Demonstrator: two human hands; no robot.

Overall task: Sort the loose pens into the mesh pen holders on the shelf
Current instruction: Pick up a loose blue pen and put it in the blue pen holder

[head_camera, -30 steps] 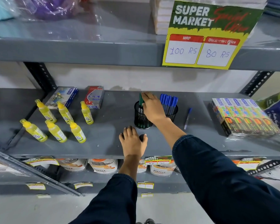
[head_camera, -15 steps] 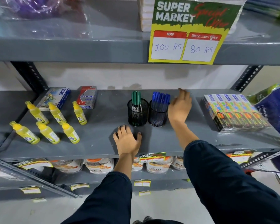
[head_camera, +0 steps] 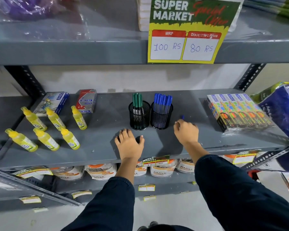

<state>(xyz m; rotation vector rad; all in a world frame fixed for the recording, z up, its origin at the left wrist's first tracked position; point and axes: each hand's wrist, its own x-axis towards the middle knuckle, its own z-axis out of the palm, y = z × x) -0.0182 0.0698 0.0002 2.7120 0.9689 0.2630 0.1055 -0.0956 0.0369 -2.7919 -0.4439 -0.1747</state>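
Two black mesh pen holders stand side by side mid-shelf. The left holder contains green pens; the right holder is packed with blue pens. My right hand hovers just right of the blue holder, fingers curled around a blue pen whose end pokes out above my fingertips. My left hand rests palm down on the grey shelf in front of the green holder, fingers spread, holding nothing.
Several yellow glue bottles stand at the left, with two small boxes behind them. Packs of coloured pencils lie at the right. A price sign hangs from the upper shelf. Jars sit on the lower shelf.
My right hand left the green holder, reached right over the loose blue pen, and has drawn back toward me with the pen in its fingers. The left hand has stayed put.
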